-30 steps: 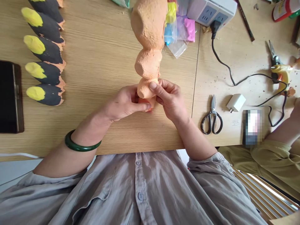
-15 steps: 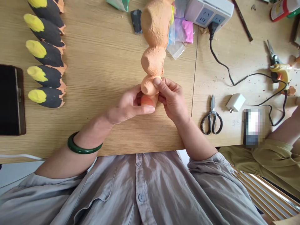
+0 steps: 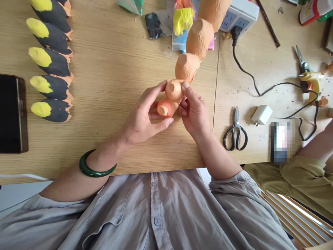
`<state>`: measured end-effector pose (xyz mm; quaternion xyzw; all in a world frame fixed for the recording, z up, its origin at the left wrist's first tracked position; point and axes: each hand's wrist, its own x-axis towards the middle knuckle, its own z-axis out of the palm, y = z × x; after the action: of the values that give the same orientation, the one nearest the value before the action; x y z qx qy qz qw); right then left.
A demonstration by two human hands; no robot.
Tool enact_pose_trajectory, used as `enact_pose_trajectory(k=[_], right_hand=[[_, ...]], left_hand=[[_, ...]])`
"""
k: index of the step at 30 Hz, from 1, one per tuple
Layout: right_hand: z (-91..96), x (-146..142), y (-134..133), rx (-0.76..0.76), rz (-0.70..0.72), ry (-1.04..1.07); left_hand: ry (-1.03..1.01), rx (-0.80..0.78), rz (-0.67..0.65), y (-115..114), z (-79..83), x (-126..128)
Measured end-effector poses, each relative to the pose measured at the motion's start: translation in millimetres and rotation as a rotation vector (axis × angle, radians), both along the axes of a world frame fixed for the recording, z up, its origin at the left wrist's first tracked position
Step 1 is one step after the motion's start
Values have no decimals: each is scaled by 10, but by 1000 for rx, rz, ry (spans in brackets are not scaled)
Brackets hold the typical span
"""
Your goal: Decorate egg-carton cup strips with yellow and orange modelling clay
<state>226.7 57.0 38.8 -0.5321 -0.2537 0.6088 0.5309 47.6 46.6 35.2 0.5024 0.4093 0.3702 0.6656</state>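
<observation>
A long strip of rounded, rough, pale-orange lumps [image 3: 186, 67] slants up and right from my hands, its far end cut off by the frame's top edge. Around the lump at its near end is a smooth band of brighter orange clay [image 3: 168, 105]. My left hand [image 3: 142, 113] curls about that near end, index fingertip by the second lump and thumb below the banded one. From the other side my right hand [image 3: 195, 111] pinches the strip, thumb on top beside the second lump and fingers underneath, partly hidden.
Bags of yellow clay [image 3: 182, 21] and black clay [image 3: 154, 25] lie behind. Joined black pieces with yellow tips [image 3: 56, 88] and a dark phone [image 3: 11, 113] sit left. On the right are scissors [image 3: 236, 130], a white charger [image 3: 262, 115], a power strip [image 3: 241, 15], a glue gun [image 3: 310, 78] and another person's arm [image 3: 318, 140].
The strip has swung, its far end moving right and uncovering the yellow clay bag. Its near end has turned, showing the banded lump's tip. My left hand's fingers have spread wider around it.
</observation>
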Motion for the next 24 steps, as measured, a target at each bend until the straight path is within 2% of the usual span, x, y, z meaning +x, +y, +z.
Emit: enact_pose_trajectory(k=[5,10,15,20,24], right_hand=[[21,-9,-9,-19,-25,91],[56,-17,-12,-37,-45,100],[62,4,0,-32,-19,74],[54,26,4,-58,-37,111],[65,36,-10,-74,-68,147]], left_hand=[[-14,-12,27,-15,-3,5],[15,88,-1,-27,-38,3],[32,121,-27,-22,-72,4],[61,215,-81,-9,-142,-24],[34,320,-182,20,-239,-81]])
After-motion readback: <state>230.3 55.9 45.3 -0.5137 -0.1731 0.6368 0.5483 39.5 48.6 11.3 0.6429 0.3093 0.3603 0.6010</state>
